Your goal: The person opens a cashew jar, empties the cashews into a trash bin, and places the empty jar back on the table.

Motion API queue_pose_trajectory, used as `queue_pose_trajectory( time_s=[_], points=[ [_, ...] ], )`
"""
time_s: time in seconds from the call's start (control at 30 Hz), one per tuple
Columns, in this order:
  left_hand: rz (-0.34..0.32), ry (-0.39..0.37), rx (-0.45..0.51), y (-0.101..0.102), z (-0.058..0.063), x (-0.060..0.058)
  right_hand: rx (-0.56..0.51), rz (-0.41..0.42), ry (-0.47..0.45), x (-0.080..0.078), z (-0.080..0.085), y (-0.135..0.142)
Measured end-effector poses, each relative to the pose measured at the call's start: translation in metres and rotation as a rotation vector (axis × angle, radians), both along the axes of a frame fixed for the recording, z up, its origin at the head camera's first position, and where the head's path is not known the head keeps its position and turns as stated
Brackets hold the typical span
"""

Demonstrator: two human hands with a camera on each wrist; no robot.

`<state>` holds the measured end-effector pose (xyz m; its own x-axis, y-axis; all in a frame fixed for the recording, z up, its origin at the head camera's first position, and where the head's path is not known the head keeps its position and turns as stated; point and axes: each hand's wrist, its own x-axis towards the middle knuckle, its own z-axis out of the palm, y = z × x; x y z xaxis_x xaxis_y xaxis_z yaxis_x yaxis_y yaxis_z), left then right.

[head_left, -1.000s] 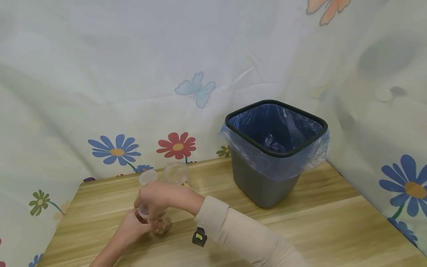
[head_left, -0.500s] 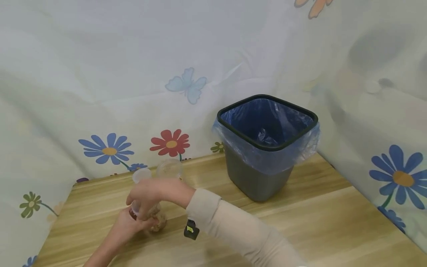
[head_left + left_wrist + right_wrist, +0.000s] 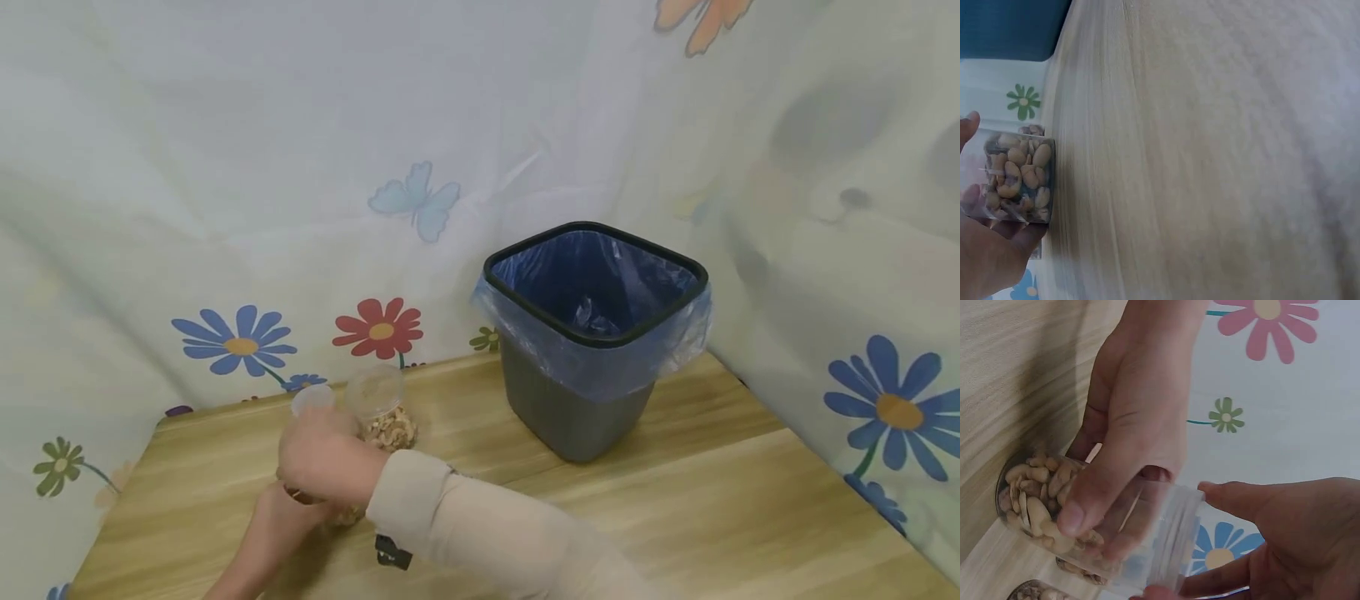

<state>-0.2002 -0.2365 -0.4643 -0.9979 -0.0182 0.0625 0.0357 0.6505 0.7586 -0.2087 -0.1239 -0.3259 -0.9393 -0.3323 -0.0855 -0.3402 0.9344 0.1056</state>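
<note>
My left hand (image 3: 281, 521) grips a clear plastic jar of nuts (image 3: 1038, 509) by its body, thumb across the near side in the right wrist view. The jar stands on the table; its nuts (image 3: 1019, 175) show through the wall in the left wrist view. At the jar's mouth is a translucent screw lid (image 3: 1175, 540) with a ribbed edge. My right hand (image 3: 1310, 540) holds this lid, its thumb on one side and fingers on the other. In the head view, the right hand (image 3: 318, 450) covers the lid and most of the jar.
Behind the hands stand a second jar of nuts (image 3: 392, 427) with a clear lid (image 3: 375, 390) and another container with a whitish lid (image 3: 312, 398). A grey bin (image 3: 573, 417) with a blue liner is at the back right of the wooden table (image 3: 712, 500). A flowered cloth hangs behind.
My right hand has turned over the jar's mouth and now hides the lid in the head view. The nuts in the jar behind have come into sight. The left hand keeps its grip.
</note>
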Motion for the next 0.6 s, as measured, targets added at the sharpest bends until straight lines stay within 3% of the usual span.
queue_pose_trajectory(
  time_s=[0.17, 0.4, 0.5, 0.6],
  points=[
    [0.008, 0.027, 0.043, 0.003, 0.003, -0.004, 0.055, -0.060, 0.019, -0.005, -0.001, -0.008],
    [0.015, -0.049, 0.110, 0.002, 0.001, 0.000, 0.018, -0.081, -0.041, -0.004, -0.004, -0.012],
    [-0.004, -0.058, 0.134, 0.003, 0.002, 0.001, 0.016, -0.025, -0.021, -0.005, -0.005, -0.009],
    [-0.010, -0.063, 0.122, 0.000, 0.005, 0.002, 0.046, 0.098, 0.006, -0.007, -0.005, -0.005]
  ],
)
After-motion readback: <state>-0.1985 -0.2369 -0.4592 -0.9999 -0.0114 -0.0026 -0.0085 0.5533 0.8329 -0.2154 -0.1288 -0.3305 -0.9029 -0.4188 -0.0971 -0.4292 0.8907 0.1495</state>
